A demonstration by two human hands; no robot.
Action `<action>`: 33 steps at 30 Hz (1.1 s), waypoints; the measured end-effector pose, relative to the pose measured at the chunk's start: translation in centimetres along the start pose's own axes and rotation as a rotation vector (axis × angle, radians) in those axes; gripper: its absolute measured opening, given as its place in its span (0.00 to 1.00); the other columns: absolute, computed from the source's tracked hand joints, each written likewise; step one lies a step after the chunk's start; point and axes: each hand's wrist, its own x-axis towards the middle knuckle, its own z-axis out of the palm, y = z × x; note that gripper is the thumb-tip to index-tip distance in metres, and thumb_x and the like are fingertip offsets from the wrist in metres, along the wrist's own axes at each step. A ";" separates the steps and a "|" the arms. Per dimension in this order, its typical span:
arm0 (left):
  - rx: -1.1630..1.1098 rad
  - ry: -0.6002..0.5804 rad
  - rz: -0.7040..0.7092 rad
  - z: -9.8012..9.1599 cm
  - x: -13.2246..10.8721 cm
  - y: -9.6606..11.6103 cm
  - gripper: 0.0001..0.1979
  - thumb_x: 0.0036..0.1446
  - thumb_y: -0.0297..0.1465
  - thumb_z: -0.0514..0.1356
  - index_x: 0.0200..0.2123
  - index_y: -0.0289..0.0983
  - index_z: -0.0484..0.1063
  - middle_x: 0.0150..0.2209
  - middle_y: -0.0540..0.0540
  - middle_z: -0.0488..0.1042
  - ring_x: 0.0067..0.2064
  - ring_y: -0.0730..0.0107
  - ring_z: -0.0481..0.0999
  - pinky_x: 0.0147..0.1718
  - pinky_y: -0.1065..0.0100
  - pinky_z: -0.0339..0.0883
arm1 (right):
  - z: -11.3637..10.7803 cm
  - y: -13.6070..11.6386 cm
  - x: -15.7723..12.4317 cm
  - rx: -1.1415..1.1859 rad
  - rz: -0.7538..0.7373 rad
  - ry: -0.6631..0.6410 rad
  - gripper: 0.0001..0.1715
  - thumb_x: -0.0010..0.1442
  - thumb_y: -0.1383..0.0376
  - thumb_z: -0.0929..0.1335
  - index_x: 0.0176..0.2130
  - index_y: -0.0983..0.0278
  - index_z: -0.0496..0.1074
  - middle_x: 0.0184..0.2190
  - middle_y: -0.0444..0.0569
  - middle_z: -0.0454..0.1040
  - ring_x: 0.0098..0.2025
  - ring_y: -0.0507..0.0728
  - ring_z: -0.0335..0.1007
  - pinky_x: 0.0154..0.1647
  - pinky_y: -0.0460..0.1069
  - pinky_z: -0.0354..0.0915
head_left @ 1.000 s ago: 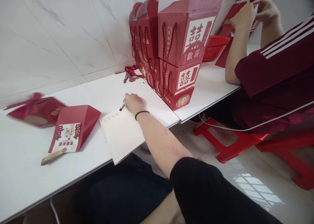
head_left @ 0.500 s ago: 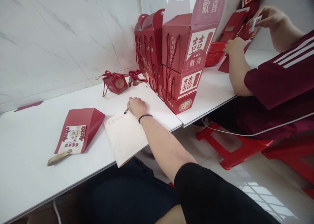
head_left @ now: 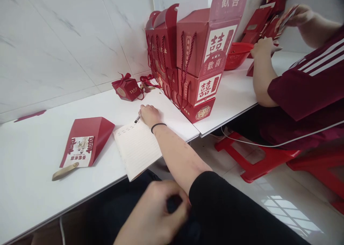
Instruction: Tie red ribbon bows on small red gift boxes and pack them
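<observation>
My right hand [head_left: 150, 116] is closed around a pen [head_left: 138, 118] and rests at the top right corner of an open lined notebook [head_left: 139, 144]. A few short rows of writing show near the page top. My left hand [head_left: 158, 212], slightly blurred, is raised in front below the table edge, close to my right forearm. Its thumb and fingers curl together into a loop, with nothing visible inside. Left of the notebook lies a red folded paper box [head_left: 88, 126] with a printed white card [head_left: 80, 152] and a tan strap [head_left: 64, 172] on it.
Stacked red gift boxes [head_left: 192, 46] with rope handles stand behind my right hand. A small red box [head_left: 127, 89] with a ribbon sits by the wall. At the right, a co-worker's hands [head_left: 263, 48] handle red packaging beside a red basket [head_left: 238, 55]. Red stools [head_left: 258, 162] stand below.
My left hand has risen into view from the bottom. The small ribboned box has turned, showing gold lettering on its right face. My right hand stays at the notebook; the co-worker's hands have shifted.
</observation>
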 end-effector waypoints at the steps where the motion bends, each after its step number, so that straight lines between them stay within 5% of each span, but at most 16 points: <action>1: 0.097 -0.031 0.049 0.1 1.1 0.9 0.05 0.48 0.28 0.63 0.21 0.37 0.73 0.22 0.50 0.73 0.24 0.71 0.71 0.23 0.72 0.65 | 0.0 0.0 0.0 0.001 -0.003 0.001 0.12 0.65 0.66 0.59 0.46 0.67 0.66 0.41 0.55 0.72 0.46 0.60 0.67 0.42 0.50 0.65; 4: 0.508 0.098 0.525 0.9 4.0 2.3 0.03 0.52 0.26 0.59 0.30 0.38 0.72 0.30 0.47 0.75 0.34 0.66 0.74 0.35 0.66 0.69 | 0.1 0.1 -0.2 -0.006 -0.011 0.007 0.12 0.65 0.67 0.59 0.45 0.67 0.67 0.41 0.56 0.72 0.46 0.60 0.67 0.43 0.50 0.64; 6: 0.691 0.082 0.708 1.6 5.4 2.0 0.10 0.53 0.28 0.57 0.40 0.36 0.71 0.43 0.42 0.73 0.48 0.60 0.71 0.48 0.58 0.65 | 0.2 0.2 -0.2 -0.020 -0.015 0.016 0.12 0.65 0.67 0.58 0.45 0.68 0.66 0.40 0.56 0.72 0.45 0.60 0.68 0.43 0.51 0.64; 10: 0.919 -0.235 0.605 1.5 6.0 0.5 0.19 0.60 0.31 0.49 0.54 0.34 0.63 0.57 0.38 0.63 0.61 0.56 0.59 0.59 0.48 0.52 | 0.5 0.3 -0.1 -0.041 -0.012 0.024 0.14 0.66 0.66 0.57 0.46 0.67 0.66 0.40 0.56 0.72 0.43 0.59 0.69 0.43 0.50 0.64; 18: 0.980 -0.326 0.754 1.3 2.0 0.0 0.23 0.61 0.38 0.48 0.55 0.31 0.63 0.56 0.39 0.68 0.61 0.58 0.61 0.63 0.52 0.43 | 0.6 0.1 -0.2 -0.036 0.007 0.036 0.14 0.66 0.66 0.57 0.46 0.68 0.67 0.41 0.57 0.71 0.45 0.59 0.68 0.43 0.50 0.64; 22: 0.842 -0.115 0.987 3.7 0.5 -2.3 0.22 0.63 0.38 0.45 0.55 0.33 0.64 0.50 0.43 0.73 0.56 0.64 0.67 0.64 0.60 0.45 | 0.7 0.2 -0.2 -0.040 -0.004 0.040 0.14 0.66 0.67 0.57 0.45 0.68 0.67 0.40 0.56 0.72 0.44 0.59 0.69 0.43 0.50 0.64; 25: 0.766 0.017 1.027 4.9 -0.3 -3.7 0.20 0.64 0.30 0.44 0.56 0.38 0.63 0.47 0.47 0.76 0.55 0.69 0.69 0.63 0.65 0.46 | 0.7 0.3 -0.2 -0.045 -0.006 0.038 0.13 0.66 0.66 0.57 0.45 0.68 0.67 0.40 0.57 0.72 0.44 0.59 0.69 0.43 0.50 0.64; 29: 0.812 -0.209 0.970 3.2 0.7 -2.4 0.22 0.63 0.38 0.46 0.58 0.38 0.61 0.51 0.45 0.73 0.57 0.63 0.67 0.63 0.59 0.46 | 0.6 0.3 -0.2 -0.047 -0.006 0.029 0.13 0.66 0.66 0.57 0.46 0.68 0.66 0.40 0.57 0.72 0.44 0.59 0.69 0.43 0.49 0.64; 33: 0.954 -0.371 0.718 0.0 4.5 -0.1 0.26 0.61 0.44 0.47 0.56 0.35 0.63 0.57 0.41 0.66 0.61 0.56 0.60 0.63 0.48 0.39 | 0.5 0.3 -0.2 -0.046 -0.006 0.024 0.14 0.66 0.66 0.57 0.46 0.68 0.67 0.41 0.56 0.72 0.44 0.59 0.69 0.42 0.50 0.64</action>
